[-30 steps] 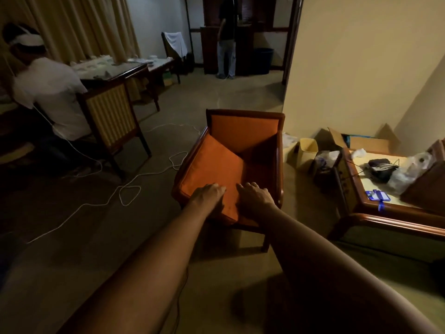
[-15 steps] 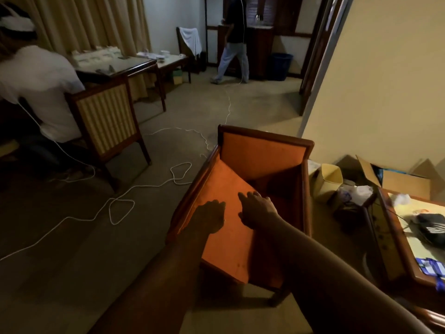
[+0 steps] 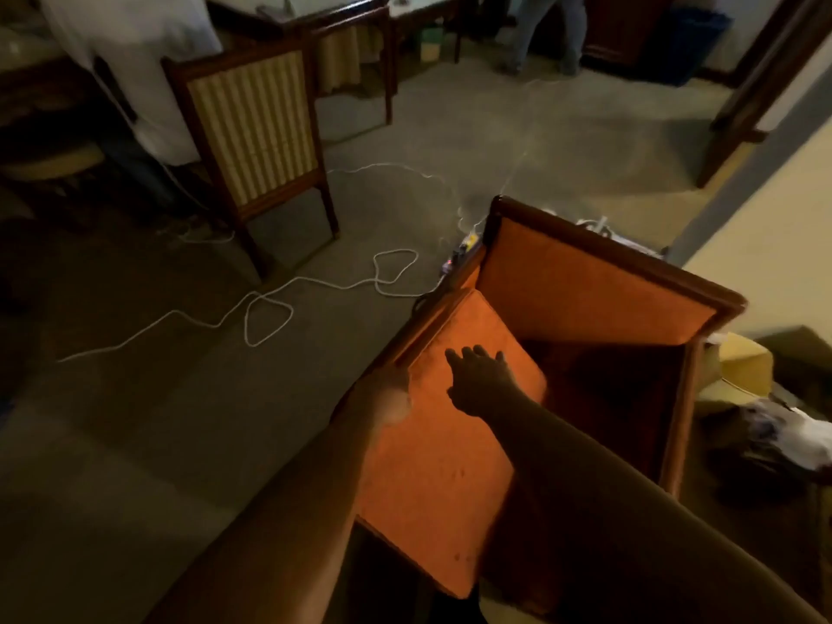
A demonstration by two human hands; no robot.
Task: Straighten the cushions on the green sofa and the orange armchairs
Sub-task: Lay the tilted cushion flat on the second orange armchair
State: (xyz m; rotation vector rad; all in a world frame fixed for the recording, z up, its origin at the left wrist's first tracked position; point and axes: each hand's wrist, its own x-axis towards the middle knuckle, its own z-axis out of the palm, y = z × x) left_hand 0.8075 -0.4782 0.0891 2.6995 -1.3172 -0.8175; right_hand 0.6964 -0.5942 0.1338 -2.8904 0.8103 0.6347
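Note:
An orange armchair (image 3: 585, 286) with a dark wooden frame stands right in front of me. Its orange seat cushion (image 3: 432, 470) lies crooked, tilted up against the chair's left arm, and the dark seat well (image 3: 608, 398) is bare on the right. My right hand (image 3: 481, 382) lies flat on the upper half of the cushion with its fingers spread. My left hand (image 3: 392, 400) is at the cushion's left edge beside the wooden arm. It is blurred, and its fingers seem curled over that edge. No green sofa is in view.
A white cable (image 3: 270, 308) loops over the carpet on the left, running to a power strip (image 3: 463, 249) behind the chair. A striped chair (image 3: 256, 128) holds a seated person in white (image 3: 135, 60). Another person's legs (image 3: 540, 29) are at the back. A yellow bin (image 3: 743, 364) and bags (image 3: 788, 430) sit on the right.
I have come closer and look down more steeply. My right hand slid farther up the cushion and my left hand moved out to its left edge. The far person walked right.

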